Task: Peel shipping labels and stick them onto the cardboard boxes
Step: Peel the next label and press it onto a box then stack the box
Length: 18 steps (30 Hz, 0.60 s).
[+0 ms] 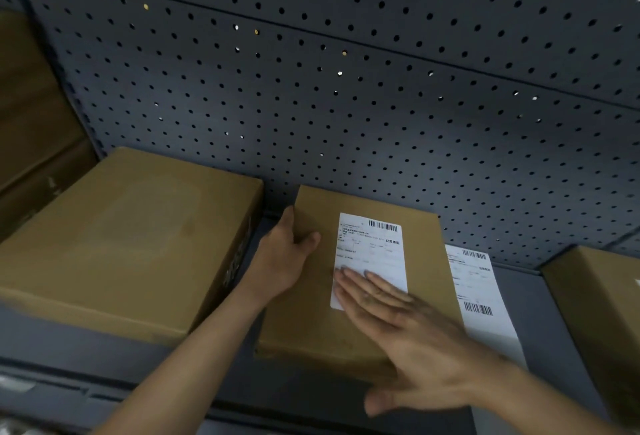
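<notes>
On middle box (pixel 311 299), right hand (pixel 408 327) flattening label (pixel 372 251), left hand (pixel 284 254) gripping edge

The white rectangular shipping label (pixel 372 251) on top of the small flat brown cardboard box (pixel 311 313) carries a black barcode at its far edge, a short bold line of Chinese characters below it and rows of fine print, all too blurred to read. A second white paper label sheet (pixel 481 292), lying on the grey shelf (pixel 540 313) just right of that box, shows two barcodes and equally unreadable print. Dark printing on the side of the large brown cardboard box (pixel 121 244) at left is blurred too.
</notes>
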Each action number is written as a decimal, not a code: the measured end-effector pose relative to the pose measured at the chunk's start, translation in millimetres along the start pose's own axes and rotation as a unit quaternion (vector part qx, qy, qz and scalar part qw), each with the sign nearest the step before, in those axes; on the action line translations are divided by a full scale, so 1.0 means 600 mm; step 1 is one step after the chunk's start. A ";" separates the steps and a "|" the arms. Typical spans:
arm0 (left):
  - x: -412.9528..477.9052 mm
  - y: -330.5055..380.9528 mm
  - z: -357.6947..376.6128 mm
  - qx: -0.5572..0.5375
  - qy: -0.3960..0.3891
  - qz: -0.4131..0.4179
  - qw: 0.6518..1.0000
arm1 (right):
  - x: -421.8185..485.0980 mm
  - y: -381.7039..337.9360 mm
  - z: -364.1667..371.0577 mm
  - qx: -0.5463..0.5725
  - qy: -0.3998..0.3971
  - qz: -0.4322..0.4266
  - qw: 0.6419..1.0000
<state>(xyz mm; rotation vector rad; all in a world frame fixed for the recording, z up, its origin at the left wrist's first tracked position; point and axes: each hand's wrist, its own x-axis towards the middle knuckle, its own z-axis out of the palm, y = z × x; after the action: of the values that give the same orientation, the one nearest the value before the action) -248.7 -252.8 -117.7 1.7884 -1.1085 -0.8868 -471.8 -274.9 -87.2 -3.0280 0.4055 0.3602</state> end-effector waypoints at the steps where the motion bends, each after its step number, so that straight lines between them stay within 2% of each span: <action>1: 0.001 -0.002 0.000 -0.004 -0.003 -0.003 1.000 | 0.007 0.007 -0.003 0.008 -0.003 0.007 1.000; 10: -0.002 -0.011 -0.002 -0.080 0.001 -0.033 0.996 | 0.107 0.124 -0.024 0.057 -0.013 0.120 0.991; 14: -0.001 -0.021 -0.002 -0.118 0.002 -0.037 0.992 | 0.111 0.111 -0.025 0.055 -0.015 0.118 0.991; 18: -0.002 -0.020 0.000 -0.146 0.010 -0.038 0.988 | 0.083 0.039 -0.028 0.030 -0.040 0.056 0.997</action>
<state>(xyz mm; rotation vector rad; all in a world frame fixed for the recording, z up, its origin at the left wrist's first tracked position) -244.8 -248.6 -128.3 1.5997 -0.8524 -1.0183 -427.6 -311.8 -83.7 -2.9277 0.5704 0.4668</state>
